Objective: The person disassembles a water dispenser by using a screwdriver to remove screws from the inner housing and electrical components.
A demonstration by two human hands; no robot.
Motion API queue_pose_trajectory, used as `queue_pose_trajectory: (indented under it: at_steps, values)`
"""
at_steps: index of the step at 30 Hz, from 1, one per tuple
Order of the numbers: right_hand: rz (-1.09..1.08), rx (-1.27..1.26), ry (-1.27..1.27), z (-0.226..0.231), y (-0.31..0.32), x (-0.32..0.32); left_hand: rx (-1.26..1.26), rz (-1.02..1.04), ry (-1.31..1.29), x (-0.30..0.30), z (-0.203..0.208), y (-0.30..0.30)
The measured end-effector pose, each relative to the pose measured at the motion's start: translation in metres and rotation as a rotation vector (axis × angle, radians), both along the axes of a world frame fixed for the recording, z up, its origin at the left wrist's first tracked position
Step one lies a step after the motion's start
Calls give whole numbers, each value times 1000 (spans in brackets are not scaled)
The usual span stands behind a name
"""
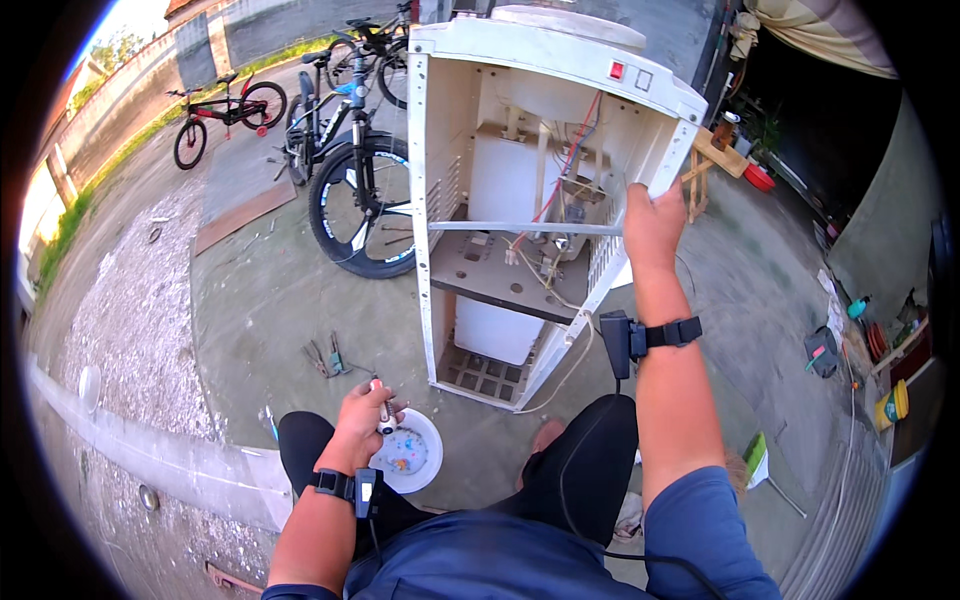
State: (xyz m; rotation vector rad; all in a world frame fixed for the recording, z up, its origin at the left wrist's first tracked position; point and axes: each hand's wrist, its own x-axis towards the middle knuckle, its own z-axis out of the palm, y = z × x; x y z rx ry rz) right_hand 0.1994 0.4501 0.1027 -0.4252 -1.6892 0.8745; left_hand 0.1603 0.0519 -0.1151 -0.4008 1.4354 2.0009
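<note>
In front of me stands a white upright appliance cabinet (555, 42), like a water dispenser with its front off. Wires, tubes and white panels show inside, and a grey crossbar (520, 228) spans the opening. My right hand (655, 228) is closed around the cabinet's right front edge, near the end of that bar. Low at the left, my left hand (358, 422) is closed on a short red-and-white handled tool (386, 414); its exact kind does not show. Just below it sits a white bowl (432, 455) with small colourful bits or a pattern inside.
Pliers (333, 355) lie on the concrete floor left of the cabinet. A blue-and-black bicycle (362, 190) stands close to the cabinet's left side; a red-and-black bicycle (235, 112) is farther back. At right are a wooden stool (712, 165), a dustpan (760, 462) and a yellow bucket (890, 405).
</note>
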Motion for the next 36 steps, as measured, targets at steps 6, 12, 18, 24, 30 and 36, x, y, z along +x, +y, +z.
queue_pose_trajectory:
  at_steps: [6, 12, 18, 24, 30, 36]
  values:
    - [-156, 37, -66, -7, -13, 17, 27, -2, -57, 22, -6, -3]
    - [-38, 48, -11, -10, -24, 18, 45, 26, -8, 19, -1, -13]
    - [2, 39, 40, -4, -43, 11, 71, 73, -17, 15, -5, -21]
    - [-9, 66, 54, -3, -31, -1, 6, 69, -63, 19, -20, -27]
    - [11, -46, 79, -4, -46, 6, -52, 90, -9, 19, -20, -36]
    - [35, -106, 68, -7, -55, 27, -55, 129, 63, 21, -20, -48]
